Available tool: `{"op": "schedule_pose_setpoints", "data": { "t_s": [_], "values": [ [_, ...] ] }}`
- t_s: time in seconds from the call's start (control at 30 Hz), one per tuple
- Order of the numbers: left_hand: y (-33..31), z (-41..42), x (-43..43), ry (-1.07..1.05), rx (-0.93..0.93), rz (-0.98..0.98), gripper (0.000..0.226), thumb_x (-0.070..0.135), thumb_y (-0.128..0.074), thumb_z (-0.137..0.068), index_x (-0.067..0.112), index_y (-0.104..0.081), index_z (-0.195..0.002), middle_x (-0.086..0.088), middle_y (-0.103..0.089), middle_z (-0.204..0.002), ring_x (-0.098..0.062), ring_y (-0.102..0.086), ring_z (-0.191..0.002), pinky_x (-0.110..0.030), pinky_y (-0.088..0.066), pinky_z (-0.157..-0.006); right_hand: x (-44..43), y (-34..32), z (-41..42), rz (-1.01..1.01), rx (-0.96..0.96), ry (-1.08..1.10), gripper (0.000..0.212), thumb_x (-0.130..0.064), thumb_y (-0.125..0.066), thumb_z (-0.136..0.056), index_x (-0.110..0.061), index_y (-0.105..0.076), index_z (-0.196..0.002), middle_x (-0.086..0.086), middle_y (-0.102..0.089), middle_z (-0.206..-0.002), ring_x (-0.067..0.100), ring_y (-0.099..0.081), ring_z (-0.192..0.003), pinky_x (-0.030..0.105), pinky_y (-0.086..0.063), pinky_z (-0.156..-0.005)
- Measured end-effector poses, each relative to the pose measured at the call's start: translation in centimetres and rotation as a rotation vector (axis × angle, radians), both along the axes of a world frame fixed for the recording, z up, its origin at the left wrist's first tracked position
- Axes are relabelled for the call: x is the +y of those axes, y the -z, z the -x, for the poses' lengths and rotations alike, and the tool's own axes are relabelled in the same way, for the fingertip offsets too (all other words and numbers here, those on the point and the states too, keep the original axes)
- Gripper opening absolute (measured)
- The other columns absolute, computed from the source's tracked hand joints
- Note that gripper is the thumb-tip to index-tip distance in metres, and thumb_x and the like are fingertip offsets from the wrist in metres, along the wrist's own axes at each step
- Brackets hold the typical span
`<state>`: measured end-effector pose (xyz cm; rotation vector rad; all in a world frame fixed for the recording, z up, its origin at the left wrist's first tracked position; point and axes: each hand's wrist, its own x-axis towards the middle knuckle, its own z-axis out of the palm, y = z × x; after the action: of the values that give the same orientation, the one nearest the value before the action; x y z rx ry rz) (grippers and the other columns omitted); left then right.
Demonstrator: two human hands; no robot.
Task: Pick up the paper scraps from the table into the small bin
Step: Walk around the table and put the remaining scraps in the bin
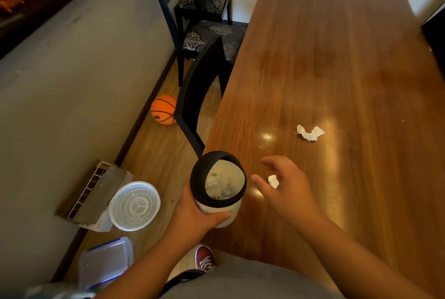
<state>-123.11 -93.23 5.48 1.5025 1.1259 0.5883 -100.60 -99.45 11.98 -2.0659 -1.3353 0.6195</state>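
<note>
My left hand (197, 214) grips the small white bin (218, 189) by its lower body, at the near left edge of the wooden table (337, 70). Its black swing-top ring tilts toward me, and crumpled paper shows inside. My right hand (286, 188) hovers just right of the bin with thumb and fingers spread. A small white paper scrap (273, 181) shows in the gap between thumb and fingers; I cannot tell whether it touches the hand. A larger crumpled scrap (310, 132) lies on the table farther out.
Two dark chairs (204, 41) stand along the table's left side. On the floor are an orange basketball (164, 109), a white plastic basket (134, 205), a clear lidded box (106, 262) and a board leaning on the wall. A dark object sits at the table's far right edge.
</note>
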Motion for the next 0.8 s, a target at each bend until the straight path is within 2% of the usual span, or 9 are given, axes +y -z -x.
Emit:
{"op": "schedule_pose_setpoints", "data": {
  "t_s": [0.03,0.1,0.2,0.3,0.43,0.57,0.67,0.73,0.8],
  "values": [
    [0.1,0.2,-0.1,-0.005,0.003,0.007,0.100,0.036,-0.100,-0.055,0.055,-0.036,-0.129,0.058,-0.047,-0.115,0.032,-0.046,-0.109,0.004,-0.045,-0.073,0.0,1.4,-1.1,0.076,0.033,0.033,0.044,-0.050,-0.067,-0.085,-0.035,-0.058,-0.125,-0.021,-0.057,-0.115,0.002,-0.057,-0.109,0.015,-0.047,-0.083],
    [0.3,0.5,-0.3,-0.017,0.021,0.012,0.101,0.044,-0.098,-0.051,0.059,-0.036,-0.130,0.056,-0.048,-0.117,0.031,-0.048,-0.110,0.003,-0.047,-0.072,0.0,4.5,-3.3,0.250,0.010,0.060,0.042,-0.037,-0.071,-0.087,-0.030,-0.058,-0.127,-0.009,-0.061,-0.120,0.012,-0.061,-0.108,0.025,-0.053,-0.083],
    [0.2,0.8,-0.5,-0.047,0.063,0.022,0.100,0.064,-0.093,-0.041,0.082,-0.032,-0.118,0.057,-0.048,-0.117,0.034,-0.047,-0.107,0.004,-0.046,-0.066,0.1,8.0,-5.5,0.426,-0.090,0.025,0.049,-0.030,-0.071,-0.087,-0.026,-0.054,-0.133,0.000,-0.058,-0.129,0.021,-0.061,-0.110,0.031,-0.055,-0.084],
    [0.4,1.2,-0.8,-0.070,0.092,0.026,0.098,0.080,-0.086,-0.037,0.085,-0.028,-0.116,0.058,-0.045,-0.117,0.035,-0.044,-0.108,0.005,-0.044,-0.062,0.4,10.2,-6.1,0.463,-0.181,-0.067,0.059,-0.029,-0.071,-0.088,-0.027,-0.046,-0.142,0.002,-0.050,-0.136,0.024,-0.056,-0.119,0.032,-0.054,-0.090],
    [0.6,1.5,-1.1,-0.084,0.107,0.014,0.098,0.082,-0.084,-0.038,0.084,-0.027,-0.118,0.059,-0.044,-0.119,0.036,-0.042,-0.110,0.007,-0.043,-0.062,0.5,12.2,-5.7,0.467,-0.206,-0.176,0.059,-0.024,-0.067,-0.091,-0.030,-0.044,-0.145,0.000,-0.048,-0.133,0.021,-0.050,-0.121,0.032,-0.052,-0.095],
    [0.7,1.5,-1.2,-0.076,0.103,0.011,0.098,0.079,-0.086,-0.042,0.082,-0.029,-0.121,0.054,-0.046,-0.122,0.031,-0.045,-0.114,0.007,-0.043,-0.067,-0.4,13.6,-5.3,0.466,-0.211,-0.192,0.044,-0.018,-0.061,-0.094,-0.030,-0.055,-0.136,-0.005,-0.047,-0.113,0.016,-0.052,-0.103,0.028,-0.050,-0.086],
    [0.6,1.3,-1.1,-0.068,0.109,0.019,0.097,0.079,-0.087,-0.040,0.085,-0.028,-0.117,0.057,-0.045,-0.120,0.034,-0.044,-0.110,0.006,-0.044,-0.065,-1.8,13.9,-5.3,0.428,-0.218,-0.191,0.029,-0.018,-0.058,-0.095,-0.027,-0.064,-0.122,-0.011,-0.038,-0.099,0.011,-0.044,-0.088,0.025,-0.040,-0.075],
    [0.6,1.2,-1.0,-0.047,0.115,0.020,0.098,0.073,-0.090,-0.041,0.087,-0.026,-0.115,0.061,-0.043,-0.117,0.037,-0.042,-0.108,0.008,-0.041,-0.064,-2.8,13.9,-5.3,0.443,-0.219,-0.182,0.023,-0.016,-0.056,-0.095,-0.024,-0.067,-0.113,-0.008,-0.043,-0.099,0.014,-0.051,-0.087,0.028,-0.044,-0.073],
    [0.7,0.9,-0.9,-0.018,0.125,0.011,0.100,0.065,-0.090,-0.043,0.081,-0.027,-0.119,0.064,-0.039,-0.114,0.040,-0.039,-0.105,0.009,-0.040,-0.062,-3.8,13.6,-5.3,0.482,-0.205,-0.165,0.015,-0.018,-0.055,-0.094,-0.021,-0.067,-0.102,-0.005,-0.048,-0.096,0.019,-0.060,-0.089,0.032,-0.051,-0.073]
  ]
}}
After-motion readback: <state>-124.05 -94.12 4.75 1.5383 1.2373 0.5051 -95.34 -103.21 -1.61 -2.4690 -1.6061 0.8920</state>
